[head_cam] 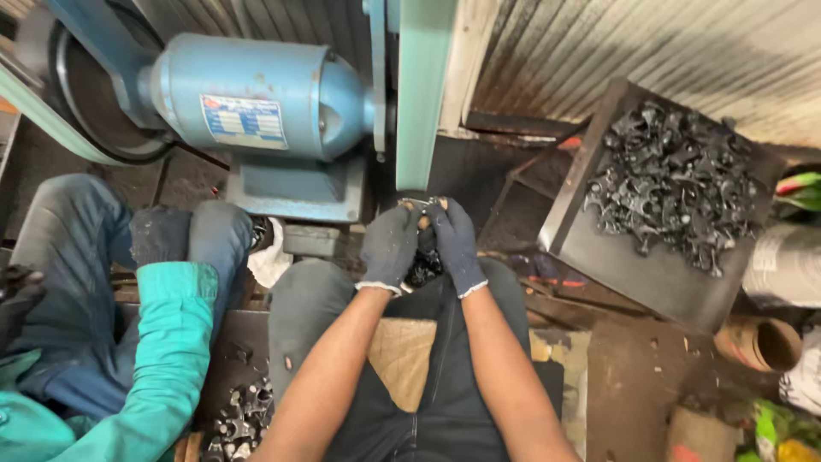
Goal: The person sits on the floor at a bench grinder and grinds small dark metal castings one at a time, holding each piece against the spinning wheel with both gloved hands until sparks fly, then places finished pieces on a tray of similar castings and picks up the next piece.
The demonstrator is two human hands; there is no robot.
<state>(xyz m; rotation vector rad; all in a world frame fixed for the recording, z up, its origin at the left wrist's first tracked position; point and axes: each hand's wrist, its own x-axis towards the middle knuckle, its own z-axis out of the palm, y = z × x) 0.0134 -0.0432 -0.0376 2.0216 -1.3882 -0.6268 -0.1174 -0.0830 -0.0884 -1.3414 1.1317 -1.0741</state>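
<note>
On the blue motor housing (256, 98), a rectangular label in white, red and blue (243, 121) is sitting. The left gloved hand (389, 248) and right gloved hand (456, 244) are clamping together a small dark metal part (419, 205) against the pale green sanding belt (423, 94); it is probably stiff and heavy, best gripped by its edges. A cardboard tube (759, 342) is lying far right

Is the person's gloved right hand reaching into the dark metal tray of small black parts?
No, the right hand is beside the left hand, both gripping a small metal part, away from the tray.
</note>
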